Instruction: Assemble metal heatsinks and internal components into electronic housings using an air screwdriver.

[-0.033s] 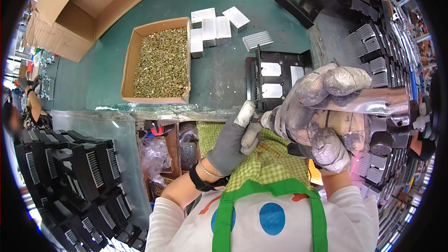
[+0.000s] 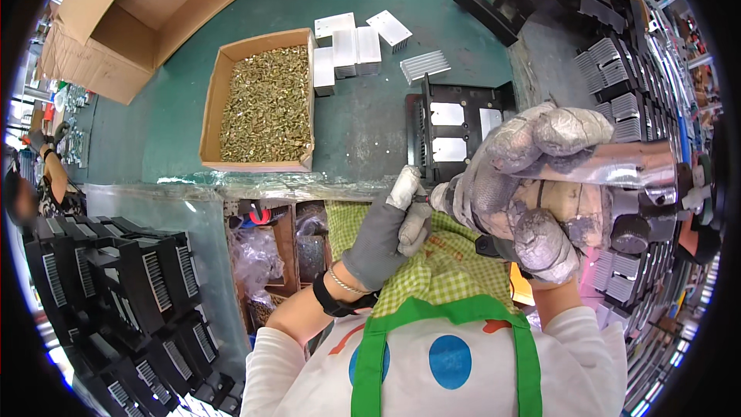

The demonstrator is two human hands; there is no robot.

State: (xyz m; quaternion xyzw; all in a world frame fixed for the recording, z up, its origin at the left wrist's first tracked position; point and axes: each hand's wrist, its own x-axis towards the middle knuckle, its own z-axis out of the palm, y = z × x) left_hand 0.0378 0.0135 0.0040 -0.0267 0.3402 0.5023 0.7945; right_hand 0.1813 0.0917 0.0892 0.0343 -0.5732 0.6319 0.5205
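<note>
My right hand [image 2: 517,185], in a grey glove with taped fingers, is wrapped round a power screwdriver [image 2: 571,212] with a shiny metal part. Its nose points left toward my left hand [image 2: 390,228]. The left thumb and fingers, also gloved and partly taped, pinch together at the driver's tip; whatever is between them is too small to make out. Just beyond both hands, a black metal housing [image 2: 473,127] with silver plates lies at the bench edge. Farther left stands a shallow cardboard box [image 2: 211,112] full of small brass-coloured screws [image 2: 266,100].
Silver finned heat sinks [image 2: 357,50] sit beside the screw box, with another [image 2: 424,66] lying fins up. Large open cartons [image 2: 127,31] stand far left. Black housings are stacked at lower left [image 2: 139,286] and far right [image 2: 494,4]. A co-worker's arm [image 2: 55,170] shows at the left rim.
</note>
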